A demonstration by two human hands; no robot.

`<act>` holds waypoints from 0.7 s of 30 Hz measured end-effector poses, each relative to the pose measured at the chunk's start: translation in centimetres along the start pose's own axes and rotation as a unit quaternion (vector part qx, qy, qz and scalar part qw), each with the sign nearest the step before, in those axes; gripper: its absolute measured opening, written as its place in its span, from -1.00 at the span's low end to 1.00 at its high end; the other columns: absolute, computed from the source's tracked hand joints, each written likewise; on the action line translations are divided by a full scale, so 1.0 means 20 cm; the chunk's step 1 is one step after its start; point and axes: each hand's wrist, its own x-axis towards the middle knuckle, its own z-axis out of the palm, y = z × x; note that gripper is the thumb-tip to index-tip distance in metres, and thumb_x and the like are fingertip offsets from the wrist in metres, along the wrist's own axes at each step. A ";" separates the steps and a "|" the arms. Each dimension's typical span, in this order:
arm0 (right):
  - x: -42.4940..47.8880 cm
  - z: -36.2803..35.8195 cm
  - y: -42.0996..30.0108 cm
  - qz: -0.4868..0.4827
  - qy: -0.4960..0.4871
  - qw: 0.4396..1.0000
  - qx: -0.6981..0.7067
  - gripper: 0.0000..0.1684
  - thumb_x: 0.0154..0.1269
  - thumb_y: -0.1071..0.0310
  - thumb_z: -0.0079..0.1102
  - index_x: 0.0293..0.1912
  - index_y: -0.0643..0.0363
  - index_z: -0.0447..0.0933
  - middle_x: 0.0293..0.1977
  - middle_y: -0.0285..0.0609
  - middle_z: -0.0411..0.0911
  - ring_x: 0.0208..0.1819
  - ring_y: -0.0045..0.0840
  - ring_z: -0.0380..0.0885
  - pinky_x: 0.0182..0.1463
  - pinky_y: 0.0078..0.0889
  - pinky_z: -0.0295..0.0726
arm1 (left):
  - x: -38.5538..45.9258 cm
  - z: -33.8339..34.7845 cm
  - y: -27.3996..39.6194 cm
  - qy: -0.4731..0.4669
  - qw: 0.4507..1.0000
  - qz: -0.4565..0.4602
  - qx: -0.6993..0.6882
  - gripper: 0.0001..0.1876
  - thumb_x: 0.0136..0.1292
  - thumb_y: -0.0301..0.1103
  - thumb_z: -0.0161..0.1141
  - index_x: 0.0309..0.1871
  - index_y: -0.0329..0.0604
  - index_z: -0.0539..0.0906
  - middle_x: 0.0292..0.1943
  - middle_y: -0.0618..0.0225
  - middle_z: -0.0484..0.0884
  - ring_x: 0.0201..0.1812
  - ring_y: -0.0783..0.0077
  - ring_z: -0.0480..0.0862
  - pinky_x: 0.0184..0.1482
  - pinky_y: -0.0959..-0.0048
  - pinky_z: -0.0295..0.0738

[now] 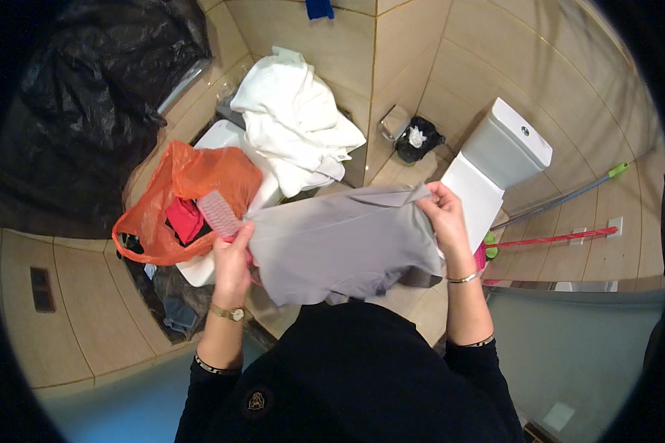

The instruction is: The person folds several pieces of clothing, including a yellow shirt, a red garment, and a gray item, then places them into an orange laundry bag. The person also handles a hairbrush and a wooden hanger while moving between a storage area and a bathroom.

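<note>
A thin grey garment (338,243) is stretched between my two hands in front of my body. My left hand (233,271) grips its left edge. At the same thumb and fingers is a pink brush (220,215) with a pale textured face, pointing up and to the left. My right hand (446,216) pinches the garment's upper right corner, where the fabric is folded over. The garment's lower edge hangs in loose folds near my dark top. Just beyond my left hand lies an open orange plastic bag (216,171) with red cloth (185,219) and dark cloth inside.
White cloth (288,111) is heaped beyond the bag, over a white basin (221,135). To the right stand a toilet (510,147) and a small black-lined bin (418,147). A red-handled pole (554,238) leans near the right wall. Black plastic sheeting (100,111) hangs at left.
</note>
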 end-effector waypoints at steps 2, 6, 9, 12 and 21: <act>0.04 0.06 0.12 -0.040 0.026 0.999 -0.007 -0.84 0.18 0.55 0.19 -0.25 0.15 0.45 -0.44 -0.51 0.44 -0.43 -0.87 0.34 -0.34 -0.80 0.32 | -0.01 0.07 -0.06 -0.003 0.999 -0.048 -0.017 -0.88 0.27 -0.37 0.20 -0.36 -0.15 0.51 -0.66 0.53 0.40 -0.73 0.65 0.35 -0.71 0.61 0.25; -0.06 0.27 0.19 -0.076 0.005 0.993 -0.095 -0.87 0.23 0.50 0.19 -0.25 0.17 0.44 -0.43 -0.50 0.44 -0.38 -0.86 0.37 -0.34 -0.77 0.37 | -0.13 0.24 -0.15 -0.070 0.996 -0.051 -0.038 -0.85 0.31 -0.35 0.16 -0.37 -0.17 0.48 -0.66 0.47 0.42 -0.76 0.62 0.34 -0.73 0.60 0.24; -0.17 0.43 0.19 -0.098 -0.040 0.977 -0.184 -0.85 0.20 0.43 0.24 -0.25 0.20 0.46 -0.48 -0.39 0.48 -0.47 -0.80 0.41 -0.47 -0.67 0.38 | -0.19 0.34 -0.19 -0.089 0.992 -0.072 -0.050 -0.83 0.32 -0.36 0.15 -0.39 -0.17 0.48 -0.61 0.45 0.44 -0.76 0.64 0.35 -0.74 0.62 0.21; -0.24 0.56 0.15 -0.230 -0.062 0.941 -0.241 -0.85 0.13 0.43 0.26 -0.28 0.23 0.52 -0.45 -0.11 0.52 -0.50 -0.43 0.52 -0.46 -0.44 0.47 | -0.23 0.38 -0.20 -0.104 0.990 -0.069 -0.060 -0.82 0.32 -0.34 0.16 -0.39 -0.17 0.48 -0.60 0.47 0.45 -0.73 0.66 0.37 -0.72 0.65 0.21; -0.32 0.59 0.16 -0.352 -0.189 0.896 -0.192 -0.77 0.12 0.47 0.22 -0.17 0.26 0.58 -0.20 -0.07 0.55 -0.22 -0.27 0.56 -0.13 -0.33 0.53 | -0.17 0.35 -0.16 -0.064 0.989 -0.063 -0.116 -0.84 0.20 -0.45 0.28 -0.39 -0.09 0.48 -0.53 0.54 0.50 -0.63 0.68 0.42 -0.65 0.63 0.27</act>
